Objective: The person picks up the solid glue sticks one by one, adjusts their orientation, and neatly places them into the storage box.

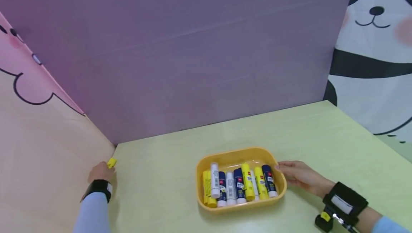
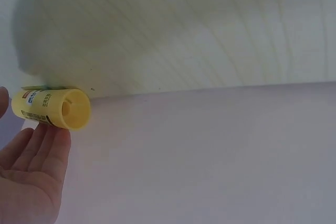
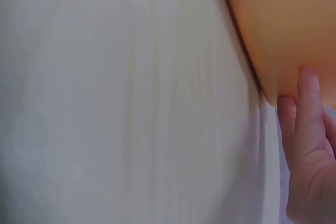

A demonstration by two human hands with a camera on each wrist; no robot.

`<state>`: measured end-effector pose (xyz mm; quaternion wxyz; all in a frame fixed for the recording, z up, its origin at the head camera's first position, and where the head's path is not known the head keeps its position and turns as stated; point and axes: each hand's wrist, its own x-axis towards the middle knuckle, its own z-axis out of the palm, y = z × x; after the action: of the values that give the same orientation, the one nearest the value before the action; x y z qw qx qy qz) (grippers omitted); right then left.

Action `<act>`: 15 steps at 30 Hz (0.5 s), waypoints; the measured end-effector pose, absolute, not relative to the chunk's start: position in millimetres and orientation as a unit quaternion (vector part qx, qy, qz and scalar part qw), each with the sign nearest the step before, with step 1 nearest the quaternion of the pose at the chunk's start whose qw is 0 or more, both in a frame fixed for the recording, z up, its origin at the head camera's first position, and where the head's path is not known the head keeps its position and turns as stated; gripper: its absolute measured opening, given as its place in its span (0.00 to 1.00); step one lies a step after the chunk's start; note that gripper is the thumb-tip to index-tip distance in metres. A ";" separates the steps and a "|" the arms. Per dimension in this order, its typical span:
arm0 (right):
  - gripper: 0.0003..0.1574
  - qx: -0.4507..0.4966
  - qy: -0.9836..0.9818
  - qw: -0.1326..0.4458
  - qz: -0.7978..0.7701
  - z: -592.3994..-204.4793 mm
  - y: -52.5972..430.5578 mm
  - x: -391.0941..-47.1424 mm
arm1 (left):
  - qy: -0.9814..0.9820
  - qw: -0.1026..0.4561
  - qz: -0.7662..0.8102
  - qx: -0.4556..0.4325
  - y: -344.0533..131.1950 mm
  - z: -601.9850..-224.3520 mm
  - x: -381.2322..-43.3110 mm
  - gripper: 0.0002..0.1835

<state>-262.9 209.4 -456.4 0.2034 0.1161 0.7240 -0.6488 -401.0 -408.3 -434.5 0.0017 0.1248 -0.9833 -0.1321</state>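
In the head view my left hand [image 1: 101, 173] is at the left side of the table. It holds a yellow glue stick [image 1: 111, 163] whose end sticks out past the fingers. In the left wrist view, the fingers lie against the side of that glue stick [image 2: 46, 107], and only a bit of the thumb shows. My right hand [image 1: 304, 176] grips the right rim of a yellow-orange tray [image 1: 239, 209], its fingers against the outer wall. Yellow glue sticks [image 1: 247, 182], navy ones [image 1: 239, 186] and white ones [image 1: 214, 180] lie side by side in the tray.
The pale wood-grain table [image 1: 154, 183] meets a purple backdrop [image 1: 199, 65] at the back. A cream and pink printed sheet [image 1: 48, 147] borders the left side. On the right hangs a panda-print sheet [image 1: 373, 97].
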 end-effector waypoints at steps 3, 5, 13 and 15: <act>0.48 0.113 0.722 0.204 -0.652 -457.3 209.8 -263.3 | -0.984 0.003 -0.130 0.124 -410.8 -438.1 -403.4 0.17; 0.48 0.110 0.719 0.205 -0.654 -457.5 209.8 -263.4 | -0.984 0.005 -0.129 0.125 -411.8 -441.0 -404.3 0.17; 0.47 0.111 0.714 0.203 -0.661 -457.4 209.3 -263.1 | -0.983 0.026 -0.133 0.126 -410.2 -446.3 -406.7 0.16; 0.47 0.112 0.712 0.204 -0.663 -458.3 209.5 -263.3 | -0.983 0.028 -0.136 0.124 -410.5 -446.9 -408.3 0.15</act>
<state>-263.3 209.5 -458.3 0.2039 0.1123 0.7118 -0.6627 -408.3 -410.5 -446.9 0.0281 0.1237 -0.9825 -0.1360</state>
